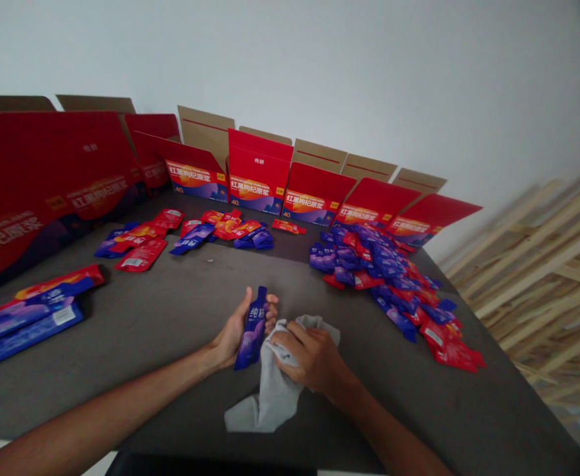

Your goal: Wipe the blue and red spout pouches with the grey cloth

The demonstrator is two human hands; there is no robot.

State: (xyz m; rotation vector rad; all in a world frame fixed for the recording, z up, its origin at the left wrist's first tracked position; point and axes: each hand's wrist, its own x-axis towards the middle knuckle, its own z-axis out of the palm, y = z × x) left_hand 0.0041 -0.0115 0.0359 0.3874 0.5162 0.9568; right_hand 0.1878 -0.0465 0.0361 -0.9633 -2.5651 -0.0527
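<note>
A purple-blue pouch (252,330) with white lettering lies upright in my left hand (233,330), its narrow neck pointing away from me and the fingers curled round its right side. Just to the right, my right hand (314,357) grips a light grey cloth (274,393). The cloth is bunched under the fingers and its loose end trails down onto the grey table (170,330). The bunched part of the cloth is right beside the pouch's lower right edge; whether they touch is hard to tell.
Red and purple pouches form a large pile (379,264) at the right. Smaller groups of pouches (141,241) lie at the left and back middle. Open red boxes (257,175) line the back and left. Wooden slats (557,284) stand beyond the table's right edge.
</note>
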